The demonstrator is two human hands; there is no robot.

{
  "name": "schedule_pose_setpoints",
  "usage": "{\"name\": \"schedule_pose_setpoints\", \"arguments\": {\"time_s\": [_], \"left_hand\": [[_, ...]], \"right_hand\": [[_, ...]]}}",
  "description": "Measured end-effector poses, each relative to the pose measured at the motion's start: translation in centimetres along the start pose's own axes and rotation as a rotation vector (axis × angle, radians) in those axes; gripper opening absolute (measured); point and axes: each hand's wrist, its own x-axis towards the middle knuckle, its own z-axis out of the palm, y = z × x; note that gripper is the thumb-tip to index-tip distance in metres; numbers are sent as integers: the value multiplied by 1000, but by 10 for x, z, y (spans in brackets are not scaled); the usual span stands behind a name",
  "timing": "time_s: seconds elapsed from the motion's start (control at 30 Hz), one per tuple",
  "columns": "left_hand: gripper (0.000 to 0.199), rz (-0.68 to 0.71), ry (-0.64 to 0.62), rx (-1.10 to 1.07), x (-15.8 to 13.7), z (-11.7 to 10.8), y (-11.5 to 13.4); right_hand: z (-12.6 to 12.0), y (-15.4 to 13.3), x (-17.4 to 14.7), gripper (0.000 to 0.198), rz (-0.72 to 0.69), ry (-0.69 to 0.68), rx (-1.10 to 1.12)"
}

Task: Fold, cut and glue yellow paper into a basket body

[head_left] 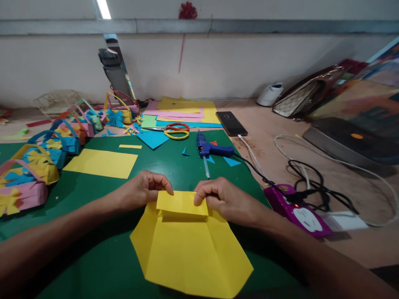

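A folded sheet of yellow paper (187, 253) is held up over the green mat (102, 257), its top edge turned over into a flap. My left hand (145, 189) pinches the flap's left corner between thumb and fingers. At the flap's right end, my right hand (222, 199) grips the paper with its thumb behind and fingers curled. Beyond the hands lies a blue glue gun (215, 149) with a clear glue stick poking out. A flat yellow paper rectangle (102, 163) rests past my left hand.
Several small paper baskets (51, 151) line the left side. Red-and-yellow-handled scissors (176, 131) lie near stacked coloured paper (187, 109). A phone (231, 123), a purple power strip (296, 211) and tangled cables (318, 178) are on the right. A bottle (114, 74) stands at the back.
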Motion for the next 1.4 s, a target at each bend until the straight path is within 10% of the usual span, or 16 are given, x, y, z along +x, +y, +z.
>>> {"name": "schedule_pose_setpoints", "arguments": {"time_s": [0.37,0.83,1.4], "left_hand": [[10,20,-2,200,-4,-3,0],[17,22,16,360,-7,0,2],[18,-50,-6,81,-1,-3,0]], "right_hand": [[-6,-3,-5,23,-100,-114,-90],[11,-12,3,15,99,175,-217],[6,-4,18,5,185,-29,-67]]}}
